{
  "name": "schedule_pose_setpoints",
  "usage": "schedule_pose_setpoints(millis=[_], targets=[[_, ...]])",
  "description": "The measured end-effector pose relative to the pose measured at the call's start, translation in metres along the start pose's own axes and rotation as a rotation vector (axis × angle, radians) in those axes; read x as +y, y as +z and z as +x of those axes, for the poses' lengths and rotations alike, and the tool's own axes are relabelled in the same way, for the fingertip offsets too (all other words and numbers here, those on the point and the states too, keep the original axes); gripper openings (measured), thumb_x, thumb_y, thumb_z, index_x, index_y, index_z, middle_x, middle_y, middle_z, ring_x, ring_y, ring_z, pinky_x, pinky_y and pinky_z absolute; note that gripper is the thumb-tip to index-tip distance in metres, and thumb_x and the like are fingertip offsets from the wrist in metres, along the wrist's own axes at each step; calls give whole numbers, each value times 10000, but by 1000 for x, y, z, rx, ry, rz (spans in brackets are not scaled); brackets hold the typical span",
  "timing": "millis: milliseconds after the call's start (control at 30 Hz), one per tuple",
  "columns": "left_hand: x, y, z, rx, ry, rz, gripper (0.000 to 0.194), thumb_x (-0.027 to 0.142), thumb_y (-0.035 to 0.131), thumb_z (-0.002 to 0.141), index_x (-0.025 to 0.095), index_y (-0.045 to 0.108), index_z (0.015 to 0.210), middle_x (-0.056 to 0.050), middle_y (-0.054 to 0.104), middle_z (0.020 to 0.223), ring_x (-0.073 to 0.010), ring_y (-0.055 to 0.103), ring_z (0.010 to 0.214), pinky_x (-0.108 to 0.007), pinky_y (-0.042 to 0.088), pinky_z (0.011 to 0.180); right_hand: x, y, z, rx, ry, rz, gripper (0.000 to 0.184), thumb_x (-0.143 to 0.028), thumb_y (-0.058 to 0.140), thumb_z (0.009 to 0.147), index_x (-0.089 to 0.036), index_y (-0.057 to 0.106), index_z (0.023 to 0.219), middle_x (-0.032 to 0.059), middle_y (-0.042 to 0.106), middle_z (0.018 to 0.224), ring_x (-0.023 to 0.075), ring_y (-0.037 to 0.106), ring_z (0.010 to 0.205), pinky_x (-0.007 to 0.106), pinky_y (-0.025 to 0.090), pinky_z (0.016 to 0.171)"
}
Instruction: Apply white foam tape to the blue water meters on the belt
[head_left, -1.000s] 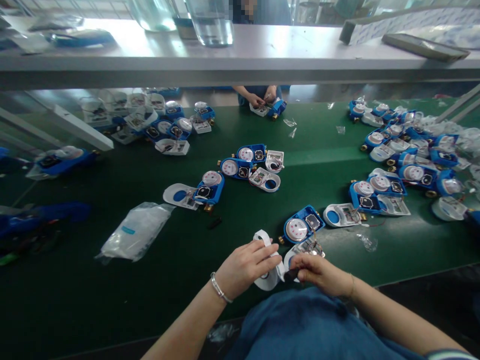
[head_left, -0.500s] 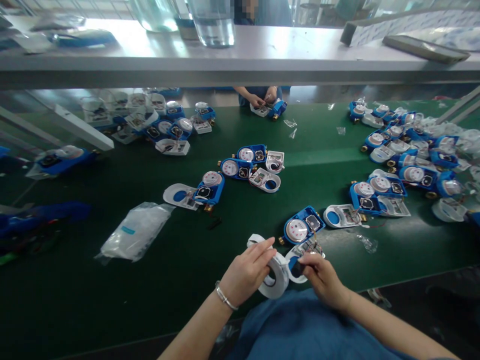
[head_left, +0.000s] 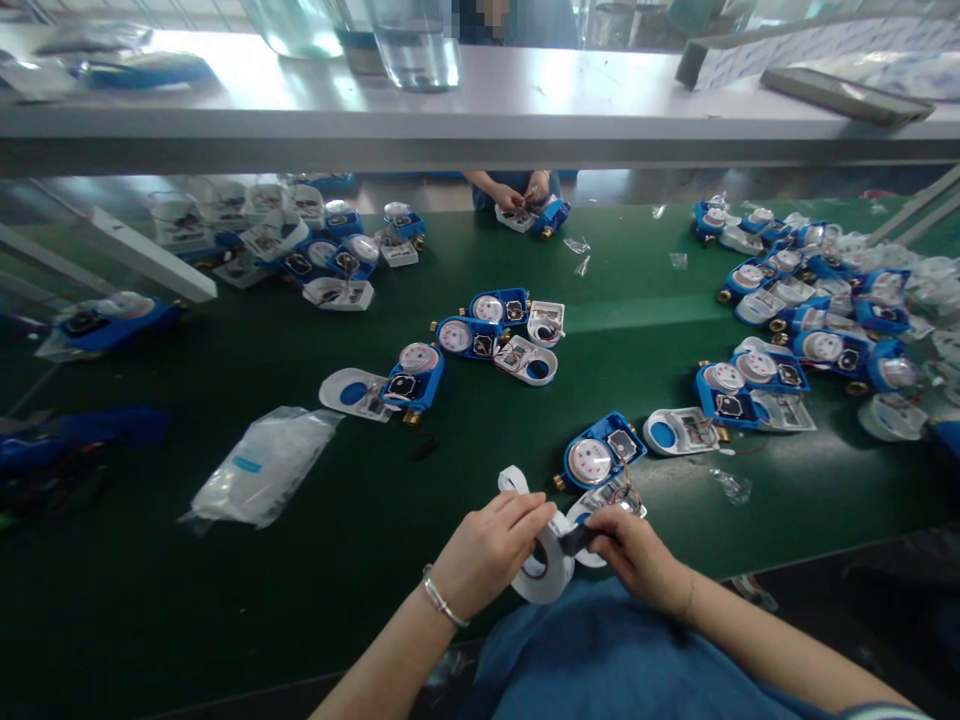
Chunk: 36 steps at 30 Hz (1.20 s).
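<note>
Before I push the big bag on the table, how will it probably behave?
The bag is probably floppy, since its plastic looks wrinkled. It seems unlikely to roll, as it lies flat on the table. Its shiny surface may be slippery.

1 long white shelf (head_left: 510,100) spans the view, bright glare on its top. Below the shelf spreads a green worktop (head_left: 660,310), a sheen across its middle. A slanted white support (head_left: 154,255) stands under the shelf's left end; beyond the shelf everything blurs.
</note>
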<state>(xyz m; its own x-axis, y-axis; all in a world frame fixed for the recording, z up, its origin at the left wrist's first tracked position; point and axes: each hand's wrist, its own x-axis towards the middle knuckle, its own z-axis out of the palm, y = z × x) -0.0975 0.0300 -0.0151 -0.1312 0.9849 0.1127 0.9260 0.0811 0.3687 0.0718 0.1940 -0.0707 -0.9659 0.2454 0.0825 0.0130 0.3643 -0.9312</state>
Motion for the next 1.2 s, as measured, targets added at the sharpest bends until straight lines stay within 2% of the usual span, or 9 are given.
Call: schedule_pose_setpoints(millis=[233, 433, 600, 700, 800, 900, 1000, 1100, 1200], targets=[[5, -4, 7, -98, -84, -87, 352, 122, 461, 795, 252, 493, 1121, -27, 577, 1085, -169, 536, 998, -319, 503, 845, 7, 7, 1, 118, -50, -50, 200, -185, 464, 836, -239, 508, 1024, 61, 595, 877, 175, 553, 770, 328, 441, 707], [11, 17, 21, -18, -200, -205, 398, 104, 465, 757, 197, 463, 1143, -84, 481, 1264, -202, 498, 1115, -359, 447, 954, 14, 9, 17, 303, -139, -176, 164, -174, 486, 811, -222, 559, 949, 49, 587, 779, 177, 513, 703, 323, 423, 656], [30, 30, 44, -1, -320, -330, 281, 141, 473, 771, 194, 498, 1046, -40, 621, 964, -162, 594, 891, -292, 517, 798, 21, 4, 25, 494, 19, -116, 117, -237, 475, 812, -189, 569, 864, 19, 588, 750, 151, 526, 681, 284, 427, 641], [37, 30, 59, -42, -300, -304, 236, 144, 453, 788, 177, 498, 1016, -53, 610, 964, -168, 587, 881, -306, 509, 802, 20, -3, 27, 547, 207, -44, 110, -273, 485, 805, -184, 548, 817, -5, 563, 707, 129, 514, 658, 247, 415, 619], [41, 29, 71, -103, -231, -239, 258, 141, 416, 809, 152, 476, 1059, -86, 593, 1025, -187, 569, 937, -332, 495, 839, 19, -10, 29, 541, 351, 80, 135, -314, 509, 783, -186, 508, 739, -28, 516, 636, 117, 488, 617, 223, 399, 585], [49, 30, 81, -187, -97, -203, 272, 140, 397, 821, 164, 465, 1084, -79, 587, 1048, -190, 558, 960, -327, 501, 823, 26, -20, 33, 532, 417, 196, 181, -357, 512, 778, -184, 480, 734, -41, 492, 605, 104, 453, 557, 213, 382, 536], [55, 33, 88, -293, 57, -215, 298, 146, 385, 831, 219, 452, 1112, -42, 592, 1045, -177, 556, 959, -289, 511, 759, 39, -42, 45, 569, 441, 106, 190, -366, 491, 788, -177, 484, 771, -44, 492, 592, 104, 447, 536, 218, 377, 533], [45, 41, 95, -314, -57, -204, 326, 164, 416, 813, 235, 441, 1130, -44, 557, 1141, -190, 541, 1005, -301, 493, 798, 50, -76, 69, 484, 407, -164, 174, -340, 455, 812, -174, 508, 817, -19, 547, 654, 117, 496, 597, 225, 385, 585], [19, 54, 101, -411, -264, -100, 278, 174, 455, 770, 203, 496, 1043, -90, 381, 1351, -220, 589, 913, -349, 505, 739, 60, -107, 98, 137, 380, -536, 161, -288, 431, 837, -194, 538, 912, 8, 622, 799, 129, 555, 731, 222, 378, 657]])
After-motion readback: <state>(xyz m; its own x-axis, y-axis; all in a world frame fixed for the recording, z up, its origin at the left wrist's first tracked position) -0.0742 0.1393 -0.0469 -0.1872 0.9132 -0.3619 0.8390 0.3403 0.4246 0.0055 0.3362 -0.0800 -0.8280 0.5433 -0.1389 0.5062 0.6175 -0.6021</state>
